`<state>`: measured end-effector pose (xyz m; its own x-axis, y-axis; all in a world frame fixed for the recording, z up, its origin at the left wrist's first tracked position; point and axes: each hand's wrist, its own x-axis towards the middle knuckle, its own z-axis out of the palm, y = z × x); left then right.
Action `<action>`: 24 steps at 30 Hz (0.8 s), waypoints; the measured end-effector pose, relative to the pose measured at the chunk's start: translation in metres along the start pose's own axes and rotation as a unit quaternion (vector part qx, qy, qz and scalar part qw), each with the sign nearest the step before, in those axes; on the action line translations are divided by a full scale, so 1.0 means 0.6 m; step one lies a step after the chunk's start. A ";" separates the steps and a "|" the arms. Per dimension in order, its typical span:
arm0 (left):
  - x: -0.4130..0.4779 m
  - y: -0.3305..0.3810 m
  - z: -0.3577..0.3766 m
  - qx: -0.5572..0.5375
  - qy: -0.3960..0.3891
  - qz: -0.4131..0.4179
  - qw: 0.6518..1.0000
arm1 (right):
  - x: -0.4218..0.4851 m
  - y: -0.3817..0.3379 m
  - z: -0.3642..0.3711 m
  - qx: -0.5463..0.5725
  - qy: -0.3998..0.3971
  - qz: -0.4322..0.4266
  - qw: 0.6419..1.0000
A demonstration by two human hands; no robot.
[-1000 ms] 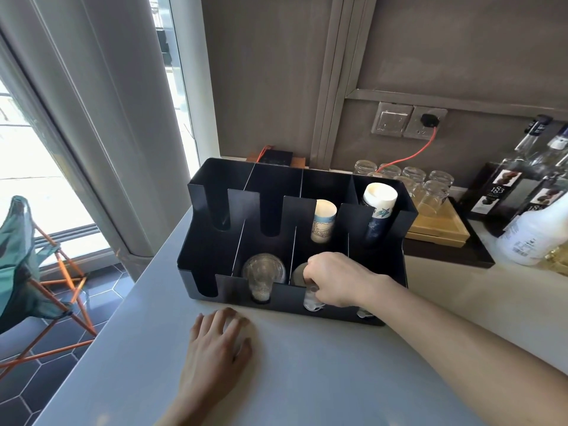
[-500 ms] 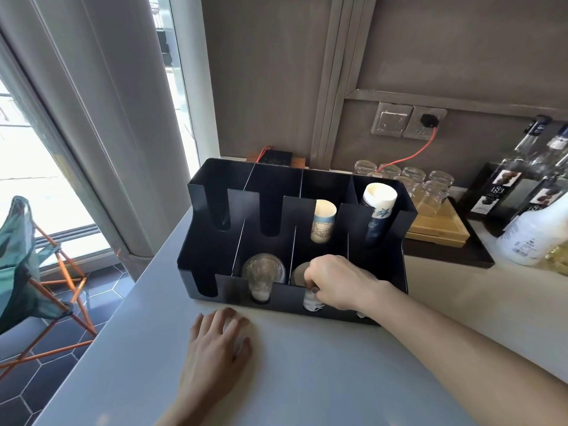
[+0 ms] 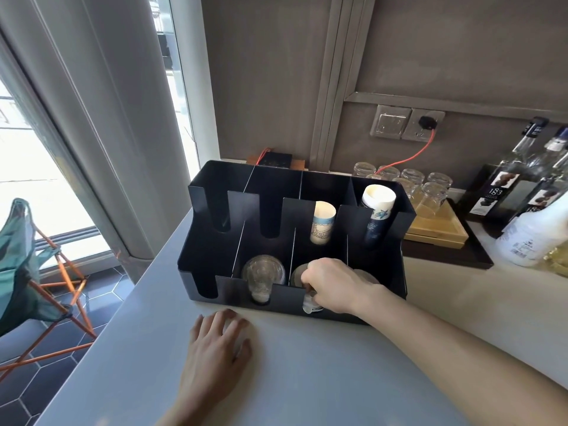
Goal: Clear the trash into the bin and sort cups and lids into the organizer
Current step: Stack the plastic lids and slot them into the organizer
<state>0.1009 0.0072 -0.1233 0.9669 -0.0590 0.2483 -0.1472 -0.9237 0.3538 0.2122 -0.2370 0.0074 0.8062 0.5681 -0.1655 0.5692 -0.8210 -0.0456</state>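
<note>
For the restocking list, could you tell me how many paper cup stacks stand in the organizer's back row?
2: a pale stack in the third back slot from the left, a blue-patterned stack in the rightmost; none visible elsewhere.

On the pale worktop (image 3: 307, 379), the right hand (image 3: 333, 285) reaches into a front compartment of the black slotted organizer (image 3: 313, 238) beside clear plastic lids (image 3: 262, 272), while the left hand (image 3: 219, 342) lies flat near its front edge.

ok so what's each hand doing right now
Left hand: open, flat on the counter.
Right hand: closed on clear lids in the organizer.
</note>
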 end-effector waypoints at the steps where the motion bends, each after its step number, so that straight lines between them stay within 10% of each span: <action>1: 0.000 -0.001 0.001 0.001 -0.001 -0.001 1.000 | -0.002 0.000 -0.002 0.001 0.002 0.000 1.000; 24: 0.002 -0.009 0.011 0.015 0.008 0.012 1.000 | -0.007 -0.002 -0.027 -0.001 0.012 0.001 1.000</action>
<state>0.1041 0.0095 -0.1311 0.9596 -0.0761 0.2707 -0.1643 -0.9331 0.3198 0.2107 -0.2376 0.0241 0.8105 0.5684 -0.1412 0.5685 -0.8215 -0.0435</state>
